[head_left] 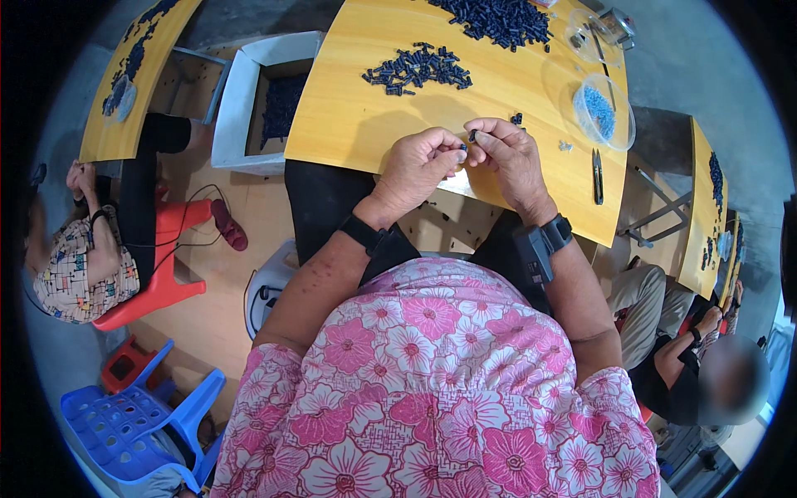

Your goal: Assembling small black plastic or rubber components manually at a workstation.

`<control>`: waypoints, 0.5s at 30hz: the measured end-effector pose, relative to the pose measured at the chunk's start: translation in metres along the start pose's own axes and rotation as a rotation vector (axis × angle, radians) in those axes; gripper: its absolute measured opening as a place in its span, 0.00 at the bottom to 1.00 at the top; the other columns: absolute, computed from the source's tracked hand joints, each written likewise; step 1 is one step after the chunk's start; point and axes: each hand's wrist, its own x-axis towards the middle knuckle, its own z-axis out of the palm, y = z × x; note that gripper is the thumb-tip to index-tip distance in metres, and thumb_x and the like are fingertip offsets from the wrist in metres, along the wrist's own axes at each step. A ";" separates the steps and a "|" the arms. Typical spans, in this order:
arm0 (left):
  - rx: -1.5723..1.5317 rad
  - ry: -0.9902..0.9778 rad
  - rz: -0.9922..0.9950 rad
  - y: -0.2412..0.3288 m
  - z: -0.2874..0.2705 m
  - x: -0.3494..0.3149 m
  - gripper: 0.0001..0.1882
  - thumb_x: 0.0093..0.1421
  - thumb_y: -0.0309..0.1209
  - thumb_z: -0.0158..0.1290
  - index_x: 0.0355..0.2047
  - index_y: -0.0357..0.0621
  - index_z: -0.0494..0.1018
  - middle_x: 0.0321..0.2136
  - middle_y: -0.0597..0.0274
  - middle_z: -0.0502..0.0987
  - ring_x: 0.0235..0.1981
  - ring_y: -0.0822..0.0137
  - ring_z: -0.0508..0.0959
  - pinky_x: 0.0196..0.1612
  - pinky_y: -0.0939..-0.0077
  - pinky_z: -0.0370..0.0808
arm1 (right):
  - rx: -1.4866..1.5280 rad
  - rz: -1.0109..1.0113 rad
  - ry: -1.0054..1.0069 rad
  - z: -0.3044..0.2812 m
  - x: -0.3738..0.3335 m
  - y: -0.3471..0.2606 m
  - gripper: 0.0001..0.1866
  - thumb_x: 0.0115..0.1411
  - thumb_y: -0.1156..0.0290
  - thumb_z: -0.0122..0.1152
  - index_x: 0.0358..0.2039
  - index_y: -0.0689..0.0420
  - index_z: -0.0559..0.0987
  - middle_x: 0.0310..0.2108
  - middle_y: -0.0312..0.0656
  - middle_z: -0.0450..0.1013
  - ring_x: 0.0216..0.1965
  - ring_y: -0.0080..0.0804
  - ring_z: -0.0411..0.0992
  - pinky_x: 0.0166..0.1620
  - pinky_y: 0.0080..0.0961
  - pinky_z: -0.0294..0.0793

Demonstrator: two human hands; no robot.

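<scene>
Remotely, I see the right hand point(508, 158) pinching a black piece point(472, 135) over the near edge of the desk point(332, 124) — the left hand point(422, 163), at its nine o'clock, grips what looks like a tiny bluish bit point(463, 147) — probably held close for fine control. The piece's long axis seems twelve-to-six; which end leads, I can't tell. Black parts point(418, 69) lie beyond, at eleven o'clock.

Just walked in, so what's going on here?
Above the near edge of a yellow wooden table, a person's right hand pinches a small black piece; the left hand is pinched close beside it, its contents unclear. Beyond lie two heaps of small dark pieces; a clear round plastic tub of tiny blue pieces stands to the right.
</scene>
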 end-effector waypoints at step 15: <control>0.035 0.006 0.018 0.002 0.001 0.000 0.06 0.64 0.26 0.52 0.38 0.37 0.74 0.32 0.66 0.78 0.31 0.80 0.75 0.35 0.83 0.75 | 0.117 0.084 0.040 -0.001 0.003 0.009 0.09 0.62 0.78 0.54 0.41 0.65 0.79 0.22 0.36 0.72 0.25 0.24 0.68 0.33 0.20 0.69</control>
